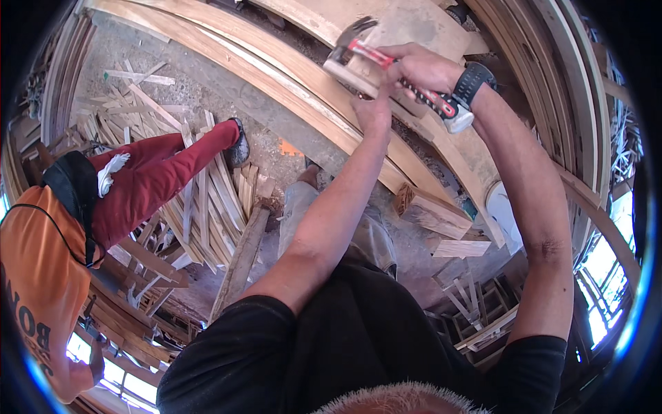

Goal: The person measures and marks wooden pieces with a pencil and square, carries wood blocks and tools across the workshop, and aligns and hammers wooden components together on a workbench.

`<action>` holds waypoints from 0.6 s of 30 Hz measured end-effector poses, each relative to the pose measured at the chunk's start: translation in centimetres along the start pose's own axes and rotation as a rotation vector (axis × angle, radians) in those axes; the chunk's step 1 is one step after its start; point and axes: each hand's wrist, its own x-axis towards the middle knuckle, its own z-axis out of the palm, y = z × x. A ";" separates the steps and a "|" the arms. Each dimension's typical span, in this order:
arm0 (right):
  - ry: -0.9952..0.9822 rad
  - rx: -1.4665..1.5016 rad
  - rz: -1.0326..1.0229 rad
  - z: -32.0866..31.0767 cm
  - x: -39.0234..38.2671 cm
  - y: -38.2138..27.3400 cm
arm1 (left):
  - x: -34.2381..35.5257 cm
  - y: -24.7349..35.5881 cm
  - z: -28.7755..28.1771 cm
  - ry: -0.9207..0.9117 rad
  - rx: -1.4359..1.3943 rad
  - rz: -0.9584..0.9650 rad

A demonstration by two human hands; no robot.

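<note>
My right hand is closed round a claw hammer with a red and black handle, whose pale butt end sticks out below my wrist. The hammer's dark metal claw points up and away from me, and its head is slightly blurred. Close beside it, my left hand is closed on a short piece of wood, just under the hammer head. Whether the head touches the wood I cannot tell. My left fingertips are partly hidden behind the wood and my right hand.
Long boards run diagonally beneath my hands. Stacked curved timbers stand at the right, wooden blocks near my legs. A co-worker in red trousers is at the left among scattered offcuts. A white round container sits at the right.
</note>
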 end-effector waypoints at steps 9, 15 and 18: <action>0.346 0.158 -0.186 -0.2 -8.3 5.2 | -1.5 1.4 -0.8 -0.078 -0.020 -0.017; 0.920 0.402 -0.017 3.5 -13.8 15.2 | 3.1 4.7 -2.8 -0.009 -0.042 -0.077; 0.952 0.485 -0.011 4.5 -13.7 24.1 | 6.3 5.4 -4.8 -0.063 0.031 -0.014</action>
